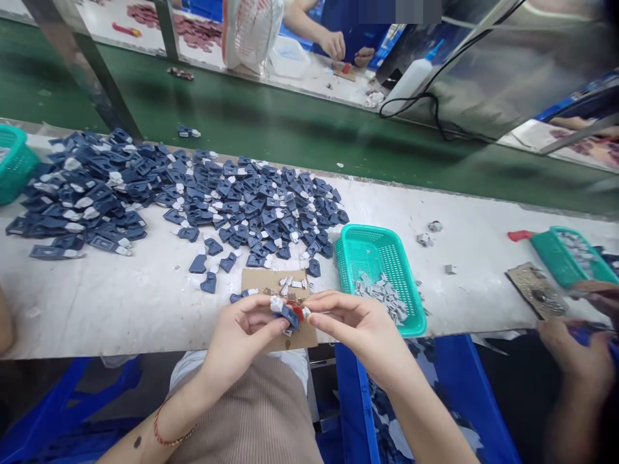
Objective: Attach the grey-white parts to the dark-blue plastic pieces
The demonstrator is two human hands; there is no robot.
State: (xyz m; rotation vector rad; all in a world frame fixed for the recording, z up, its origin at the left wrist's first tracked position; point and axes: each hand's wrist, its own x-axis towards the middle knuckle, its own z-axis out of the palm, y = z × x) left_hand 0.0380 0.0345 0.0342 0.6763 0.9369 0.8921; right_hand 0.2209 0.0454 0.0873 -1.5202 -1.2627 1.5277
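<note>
My left hand point(232, 332) pinches a dark blue plastic part point(290, 316) with a white end, above a piece of cardboard point(256, 281). Close beside it, the thumb and fingers of my right hand point(370, 332) are closed on a small white piece point(306, 312). Something red point(296, 309) shows between the two hands; its kind is partly hidden. Small grey-white pieces point(293, 283) lie on the cardboard. Just beyond my right hand stands a green plastic basket point(342, 258), with many small grey pieces point(382, 293) inside.
A large heap of dark blue parts point(256, 200) spreads across the white table point(145, 316). Another green basket point(12, 164) is at the left edge. On the right, a co-worker's hands point(570, 348) work beside a cardboard pad point(536, 290). A green strip point(290, 129) runs behind.
</note>
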